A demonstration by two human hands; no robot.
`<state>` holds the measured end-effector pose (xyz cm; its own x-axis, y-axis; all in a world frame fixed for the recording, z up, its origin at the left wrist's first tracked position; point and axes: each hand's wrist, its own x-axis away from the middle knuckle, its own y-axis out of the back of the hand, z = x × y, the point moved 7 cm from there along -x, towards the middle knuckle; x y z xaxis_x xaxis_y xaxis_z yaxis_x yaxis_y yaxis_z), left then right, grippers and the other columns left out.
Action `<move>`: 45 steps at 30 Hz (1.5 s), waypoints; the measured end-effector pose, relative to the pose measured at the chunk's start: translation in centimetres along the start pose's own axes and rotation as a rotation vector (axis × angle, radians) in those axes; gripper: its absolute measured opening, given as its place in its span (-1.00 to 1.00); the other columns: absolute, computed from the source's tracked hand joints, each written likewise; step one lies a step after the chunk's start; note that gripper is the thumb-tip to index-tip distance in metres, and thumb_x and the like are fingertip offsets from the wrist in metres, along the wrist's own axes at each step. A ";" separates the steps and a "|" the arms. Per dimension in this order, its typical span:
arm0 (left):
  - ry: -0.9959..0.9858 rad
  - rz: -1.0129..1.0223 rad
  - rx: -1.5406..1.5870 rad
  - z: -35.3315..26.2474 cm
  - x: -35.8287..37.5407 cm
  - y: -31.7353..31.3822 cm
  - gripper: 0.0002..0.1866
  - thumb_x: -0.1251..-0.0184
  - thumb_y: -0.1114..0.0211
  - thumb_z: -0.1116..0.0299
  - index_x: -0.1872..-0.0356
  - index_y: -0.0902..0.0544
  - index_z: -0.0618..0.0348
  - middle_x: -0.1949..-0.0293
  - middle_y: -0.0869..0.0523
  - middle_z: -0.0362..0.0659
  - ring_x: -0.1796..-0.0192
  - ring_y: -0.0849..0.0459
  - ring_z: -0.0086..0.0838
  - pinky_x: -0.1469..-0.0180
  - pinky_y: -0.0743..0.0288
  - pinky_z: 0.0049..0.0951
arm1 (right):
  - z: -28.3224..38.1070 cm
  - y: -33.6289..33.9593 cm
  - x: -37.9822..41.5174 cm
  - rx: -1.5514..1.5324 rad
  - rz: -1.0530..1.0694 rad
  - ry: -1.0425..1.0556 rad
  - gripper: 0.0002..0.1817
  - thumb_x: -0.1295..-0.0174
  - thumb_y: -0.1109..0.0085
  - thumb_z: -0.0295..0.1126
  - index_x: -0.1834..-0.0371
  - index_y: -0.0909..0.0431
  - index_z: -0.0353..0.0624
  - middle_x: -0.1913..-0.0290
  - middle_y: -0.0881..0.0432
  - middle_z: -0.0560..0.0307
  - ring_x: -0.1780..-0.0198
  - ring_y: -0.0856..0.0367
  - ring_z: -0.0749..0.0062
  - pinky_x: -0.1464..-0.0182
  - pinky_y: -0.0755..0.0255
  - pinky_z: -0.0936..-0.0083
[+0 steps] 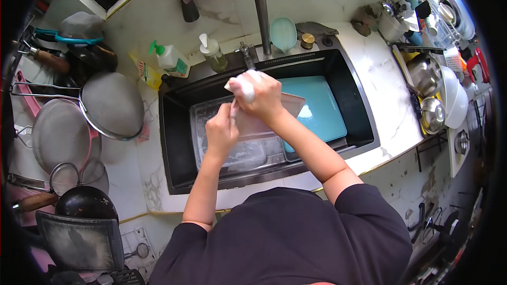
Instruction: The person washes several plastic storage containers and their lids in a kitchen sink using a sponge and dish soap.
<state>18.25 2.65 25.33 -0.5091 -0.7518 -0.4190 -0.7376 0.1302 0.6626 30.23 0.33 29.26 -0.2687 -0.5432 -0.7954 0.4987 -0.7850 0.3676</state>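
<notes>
Over the black sink (177, 150), my left hand (222, 131) is closed on the near-left edge of a pinkish, see-through flat plastic piece, like a lid (270, 119). My right hand (262, 96) wraps round a foamy sponge (244, 91) and presses it at the lid's upper left edge. White suds cover the sponge and part of the fingers. Below, a clear plastic container (203, 121) with soapy water lies in the sink's left half. A turquoise flat lid or board (319, 108) rests in the right half, partly behind my right forearm.
A tall faucet (259, 8) rises behind the sink. Soap bottles (171, 60) stand at its back left, a light green bowl (283, 34) at the back. Strainers (112, 104) and pans crowd the left counter; metal bowls (425, 75) and utensils fill the right side.
</notes>
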 end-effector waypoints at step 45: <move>0.270 0.215 0.301 8.8 3.5 -7.0 -0.84 -0.24 0.02 0.40 0.32 -0.48 0.27 0.55 -0.50 0.03 0.46 -0.47 -0.44 0.38 -0.33 -0.40 | -8.4 -2.6 3.8 0.228 -0.001 -0.172 -0.54 -0.18 0.06 -0.21 -0.05 -0.35 -0.32 -0.11 -0.32 -0.28 -0.11 -0.29 -0.16 -0.13 -0.18 0.16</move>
<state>17.80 4.79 13.78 -0.5608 -0.8232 -0.0885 -0.7438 0.4540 0.4905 34.78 2.79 21.22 -0.4146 -0.5694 -0.7099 0.3049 -0.8219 0.4811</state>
